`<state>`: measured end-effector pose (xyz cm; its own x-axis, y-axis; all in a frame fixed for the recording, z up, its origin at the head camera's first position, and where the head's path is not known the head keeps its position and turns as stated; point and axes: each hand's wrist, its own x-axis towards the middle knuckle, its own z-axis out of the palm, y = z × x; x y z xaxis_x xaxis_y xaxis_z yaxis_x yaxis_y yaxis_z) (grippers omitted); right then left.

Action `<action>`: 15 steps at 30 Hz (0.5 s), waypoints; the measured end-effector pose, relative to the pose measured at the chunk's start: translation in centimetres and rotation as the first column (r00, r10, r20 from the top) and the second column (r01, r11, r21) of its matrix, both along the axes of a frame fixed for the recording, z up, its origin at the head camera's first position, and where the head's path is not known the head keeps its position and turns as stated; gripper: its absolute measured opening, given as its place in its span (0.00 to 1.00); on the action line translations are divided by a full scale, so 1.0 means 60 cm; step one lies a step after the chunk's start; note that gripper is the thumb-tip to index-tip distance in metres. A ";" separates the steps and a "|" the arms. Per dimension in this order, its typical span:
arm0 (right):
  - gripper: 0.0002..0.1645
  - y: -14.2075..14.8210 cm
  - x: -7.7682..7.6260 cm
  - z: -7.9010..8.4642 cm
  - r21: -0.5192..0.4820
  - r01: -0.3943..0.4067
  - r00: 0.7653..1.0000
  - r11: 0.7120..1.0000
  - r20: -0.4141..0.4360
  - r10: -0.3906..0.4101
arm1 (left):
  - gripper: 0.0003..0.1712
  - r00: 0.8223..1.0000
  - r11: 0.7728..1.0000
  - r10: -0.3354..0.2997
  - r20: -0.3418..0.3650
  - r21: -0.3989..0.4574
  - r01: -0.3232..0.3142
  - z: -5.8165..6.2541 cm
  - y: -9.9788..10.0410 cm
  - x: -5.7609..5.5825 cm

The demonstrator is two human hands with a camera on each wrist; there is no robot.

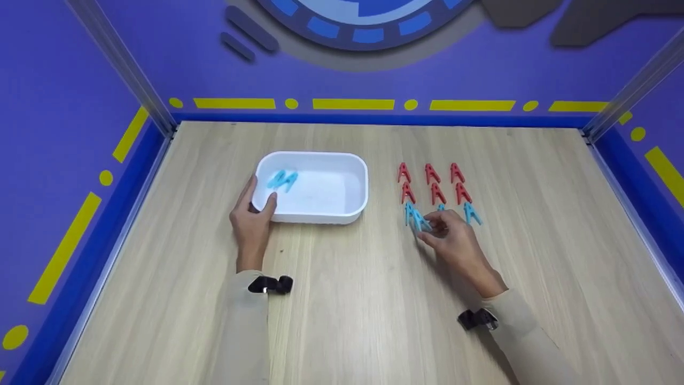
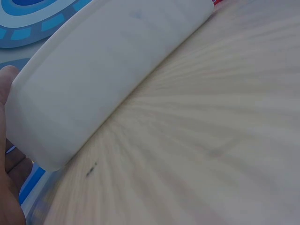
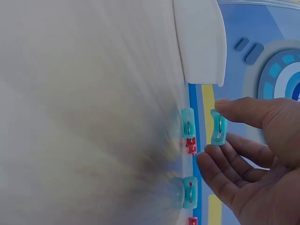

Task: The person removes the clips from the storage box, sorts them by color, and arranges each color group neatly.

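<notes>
My left hand [image 1: 252, 227] grips the left end of a white plastic tub [image 1: 315, 218], thumb over the rim and fingers along the outer wall. Light-blue clothespins [image 1: 291, 181] lie in the tub's left part. Between thumb and fingertips, my right hand [image 1: 454, 238] pinches a light-blue clothespin [image 3: 218, 127], lifted off the table. Close behind it stands another blue clothespin [image 1: 409, 212] in the front row. A second one [image 1: 441, 207] is partly hidden by my right hand, and a third [image 1: 471, 214] sits to the right.
Two rows of red clothespins [image 1: 437, 193] stand behind the blue row, right of the tub. Everything rests on a light wooden table [image 1: 342, 299]. Blue-purple panels [image 1: 347, 80] with yellow marks enclose the back and sides.
</notes>
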<state>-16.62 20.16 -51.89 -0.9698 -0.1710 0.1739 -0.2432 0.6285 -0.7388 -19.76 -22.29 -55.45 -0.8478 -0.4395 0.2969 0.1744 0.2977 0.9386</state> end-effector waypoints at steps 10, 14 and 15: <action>0.20 -0.006 0.007 0.000 0.070 -0.018 0.997 0.997 0.071 0.013 | 0.38 1.000 1.000 0.007 0.003 -0.001 -0.007 0.001 0.000 -0.001; 0.20 -0.008 0.007 -0.001 0.092 -0.019 0.996 0.996 0.085 0.011 | 0.37 1.000 1.000 0.005 0.001 0.005 -0.005 -0.001 -0.001 -0.002; 0.20 -0.009 0.007 -0.001 0.097 -0.019 0.996 0.995 0.087 0.011 | 0.37 1.000 1.000 0.004 0.000 0.006 -0.004 -0.001 -0.001 -0.002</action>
<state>-16.21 19.65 -51.95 -0.9777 -0.1977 0.0711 -0.1911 0.6955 -0.6926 -19.85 -22.35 -55.50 -0.8463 -0.4443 0.2939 0.1728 0.2928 0.9404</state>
